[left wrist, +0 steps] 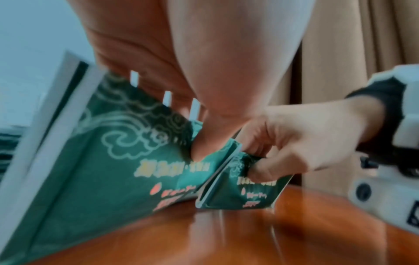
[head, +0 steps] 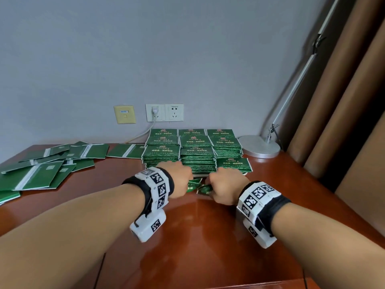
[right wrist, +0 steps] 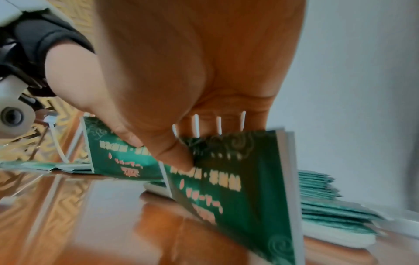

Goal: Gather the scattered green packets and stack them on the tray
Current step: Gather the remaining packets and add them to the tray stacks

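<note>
Several piles of green packets (head: pixel 195 151) stand in rows on a white tray (right wrist: pixel 340 238) against the wall. Just in front of the tray, my left hand (head: pixel 180 180) pinches one green packet (left wrist: pixel 113 161) upright by its top edge, thumb on the printed face. My right hand (head: pixel 224 186) pinches a second green packet (right wrist: pixel 238 188) the same way. The two packets meet edge to edge between the hands (head: pixel 198 186), low over the table. More green packets (head: pixel 41 167) lie scattered face down at the table's left.
The glossy brown table (head: pixel 198 247) runs toward me. A round metal lamp base (head: pixel 259 146) sits right of the tray, its arm rising along the brown curtain (head: pixel 354 101). Wall sockets (head: pixel 164 112) with a plugged white cable are behind the tray.
</note>
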The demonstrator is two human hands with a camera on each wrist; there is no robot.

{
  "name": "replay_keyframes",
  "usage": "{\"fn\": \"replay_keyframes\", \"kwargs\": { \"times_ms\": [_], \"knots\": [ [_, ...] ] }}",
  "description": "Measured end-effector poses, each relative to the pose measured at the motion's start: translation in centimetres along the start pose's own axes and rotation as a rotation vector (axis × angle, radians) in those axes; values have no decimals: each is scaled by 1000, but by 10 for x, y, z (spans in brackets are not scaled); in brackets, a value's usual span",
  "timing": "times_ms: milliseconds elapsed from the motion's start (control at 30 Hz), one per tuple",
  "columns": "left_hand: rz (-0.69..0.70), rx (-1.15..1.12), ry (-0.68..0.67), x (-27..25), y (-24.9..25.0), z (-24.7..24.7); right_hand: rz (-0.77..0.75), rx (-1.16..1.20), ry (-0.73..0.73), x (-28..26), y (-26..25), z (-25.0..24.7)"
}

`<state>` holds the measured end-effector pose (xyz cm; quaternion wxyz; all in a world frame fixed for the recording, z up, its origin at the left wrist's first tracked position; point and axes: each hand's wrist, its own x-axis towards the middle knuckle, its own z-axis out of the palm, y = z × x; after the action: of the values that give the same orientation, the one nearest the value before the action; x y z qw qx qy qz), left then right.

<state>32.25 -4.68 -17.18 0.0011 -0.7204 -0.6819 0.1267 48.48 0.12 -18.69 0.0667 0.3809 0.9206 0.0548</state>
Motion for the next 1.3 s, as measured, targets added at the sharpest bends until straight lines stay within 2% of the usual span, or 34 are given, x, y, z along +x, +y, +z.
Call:
{"fn": "replay_keyframes", "kwargs": {
  "times_ms": [200, 300, 433, 700, 833, 1033, 1167, 1300],
  "knots": [
    [21, -93, 228, 49, -2, -60, 178, 86, 253, 11, 67, -16],
    [34, -174, 322, 82, 6, -79, 214, 75, 271, 22, 94, -8],
    [81, -190, 363, 128, 19, -94, 174, 65, 263, 39, 116, 14],
    [161, -123, 292, 205, 23, -100, 79, 42, 305, 65, 134, 44],
    [185, -83, 267, 232, 26, -96, 44, 86, 224, 71, 140, 48],
    [195, -47, 172, 259, 32, -90, 20, 210, 116, 68, 142, 51],
    [199, -24, 88, 268, 36, -83, 52, 314, 109, 72, 149, 64],
    [209, 11, 28, 269, 36, -76, 22, 298, 123, 75, 152, 69]
  ]
}}
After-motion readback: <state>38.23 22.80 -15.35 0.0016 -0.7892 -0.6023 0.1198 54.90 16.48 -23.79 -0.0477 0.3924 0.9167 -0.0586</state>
